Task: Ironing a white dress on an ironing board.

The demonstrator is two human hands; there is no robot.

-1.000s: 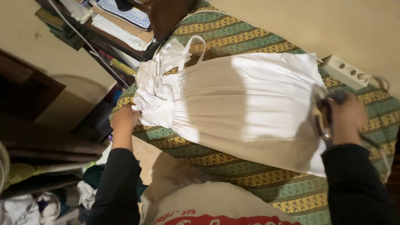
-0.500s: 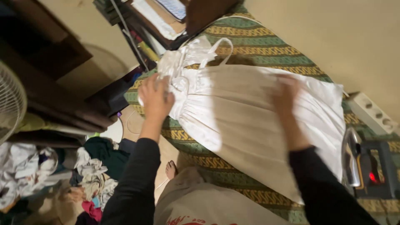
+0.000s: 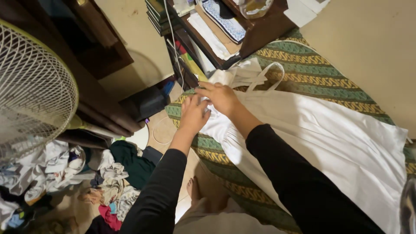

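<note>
On green-and-yellow patterned woven mat (image 3: 312, 71), we see white pleated cloth garment (image 3: 329, 134) spread flat. Our left hand (image 3: 193, 113) rests palm-down, fingers loosely spread, on garment's gathered top edge, gripping nothing. Our right hand (image 3: 220, 97), just beside it, lies flat and open on same bunched end, near white strap loop (image 3: 268, 77). Beside mat: dark wooden shelf (image 3: 242, 30); farther off, white wire-grille fan (image 3: 30, 86) and heap of mixed clothes (image 3: 65, 173).

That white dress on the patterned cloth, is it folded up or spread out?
Spread out. The white dress lies flat in one layer across the patterned cloth, both hands at its strap end.
</note>
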